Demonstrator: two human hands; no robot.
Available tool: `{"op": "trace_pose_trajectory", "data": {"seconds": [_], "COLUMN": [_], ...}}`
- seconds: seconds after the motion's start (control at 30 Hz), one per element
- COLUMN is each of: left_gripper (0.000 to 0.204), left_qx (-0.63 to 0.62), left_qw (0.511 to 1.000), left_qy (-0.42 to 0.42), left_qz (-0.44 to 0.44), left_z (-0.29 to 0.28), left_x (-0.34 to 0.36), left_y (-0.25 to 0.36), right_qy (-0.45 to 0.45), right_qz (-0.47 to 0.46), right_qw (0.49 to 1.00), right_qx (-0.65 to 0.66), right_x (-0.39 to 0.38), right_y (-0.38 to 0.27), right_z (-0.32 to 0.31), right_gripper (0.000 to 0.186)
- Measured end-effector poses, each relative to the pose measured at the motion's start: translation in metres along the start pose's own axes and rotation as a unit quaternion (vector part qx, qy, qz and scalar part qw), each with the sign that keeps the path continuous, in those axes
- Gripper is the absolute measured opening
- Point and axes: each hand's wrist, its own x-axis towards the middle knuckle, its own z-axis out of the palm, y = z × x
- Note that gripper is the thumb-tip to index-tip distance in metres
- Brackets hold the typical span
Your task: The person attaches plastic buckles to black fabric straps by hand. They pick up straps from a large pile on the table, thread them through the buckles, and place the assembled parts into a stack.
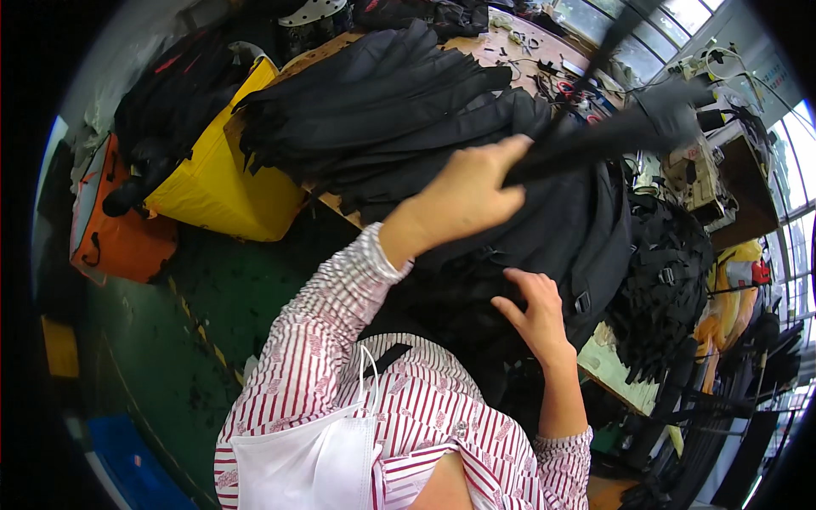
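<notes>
My left hand (463, 197) is closed on one end of a long black fabric strap (599, 140), which is lifted and smeared by motion toward the upper right. A thinner black strip rises from near the same hand. Lower and to the right, my right hand (535, 313) has its thumb and fingers apart, close over a heap of black fabric pieces (557, 234). Whether it touches the cloth I cannot tell. A black plastic buckle (582, 302) shows on the heap beside it. Beyond my left hand lies a broad layered stack of black fabric straps (382, 110).
A yellow bin (225, 183) and an orange bin (127, 225) stand at the left. Scissors and scraps lie on the table (544, 53) at the back. A sewing machine (693, 174) is at the right, near a bundle of buckled straps (667, 276). My white mask (306, 459) hangs low.
</notes>
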Motion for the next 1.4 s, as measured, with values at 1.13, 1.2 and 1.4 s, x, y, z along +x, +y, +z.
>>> {"op": "trace_pose_trajectory", "data": {"seconds": [1.13, 1.2, 1.4], "left_gripper": [0.062, 0.057, 0.029], "left_qx": [-0.018, -0.041, -0.15], "left_qw": [0.976, 0.976, 0.985], "left_qy": [-0.203, -0.199, -0.047], "left_qz": [0.082, 0.077, 0.072], "left_z": [0.089, 0.083, 0.055], "left_x": [-0.083, -0.08, -0.067], "left_y": [-0.001, -0.004, -0.027], "right_qy": [0.247, 0.243, 0.261], "right_qz": [0.309, 0.305, 0.315], "right_qw": [0.638, 0.639, 0.637], "right_qx": [0.66, 0.663, 0.654], "right_x": [-0.036, -0.036, -0.036], "right_y": [0.05, 0.052, 0.047], "right_z": [-0.008, -0.007, -0.005], "right_gripper": [0.039, 0.039, 0.039]}}
